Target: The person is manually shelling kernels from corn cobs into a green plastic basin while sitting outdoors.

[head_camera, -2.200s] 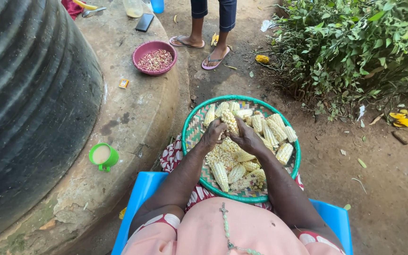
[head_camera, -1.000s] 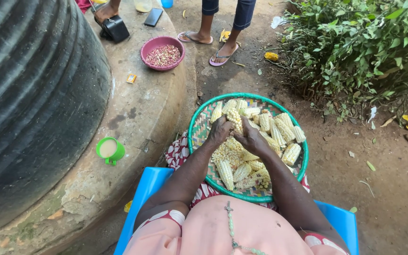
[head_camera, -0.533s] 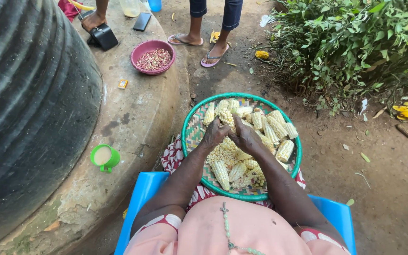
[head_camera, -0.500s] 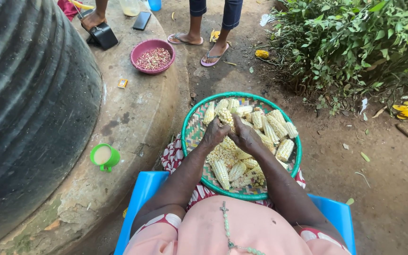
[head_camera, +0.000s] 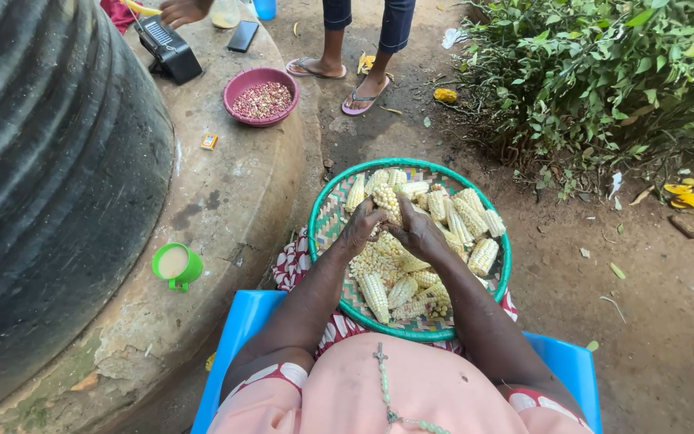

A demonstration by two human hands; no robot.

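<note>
**Ana:** Look down from the head view. What does the person hold?

**Ben:** Both hands meet over the round basket (head_camera: 327,210). The left hand (head_camera: 361,230) and the right hand (head_camera: 416,231) are closed tight around one corn cob (head_camera: 387,202). The cob sticks up between the thumbs, right above the basket — so loose bits likely drop inside it.

**Ana:** Where does the basket sit?

**Ben:** On the person's lap, over a red and white cloth (head_camera: 291,264). The person sits on a blue chair (head_camera: 238,321). It looks like the basket is kept close so the arms need not stretch.

**Ana:** What is it made of?

**Ben:** Woven strips, flat and wide, with a green rim. It holds more cobs (head_camera: 463,217) — pale yellow, bumpy, short and fat. Loose kernels (head_camera: 371,259) lie in a small heap under the hands.

**Ana:** What else is there?

**Ben:** A big dark tank (head_camera: 42,177) with ridges stands on a rough, cracked concrete base (head_camera: 226,193). On the base sits a green cup (head_camera: 177,265) of something milky, near the person's left side, easy to reach. Farther off is a smooth pink bowl (head_camera: 260,96) of reddish beans or seeds, a dark phone (head_camera: 243,36), and a black box-like thing (head_camera: 169,50) that another person's hand (head_camera: 180,10) touches.

**Ana:** And the ground?

**Ben:** Brown dirt. Someone stands there in flip-flops (head_camera: 363,96). A leafy green bush (head_camera: 604,80) grows on the right.
</note>
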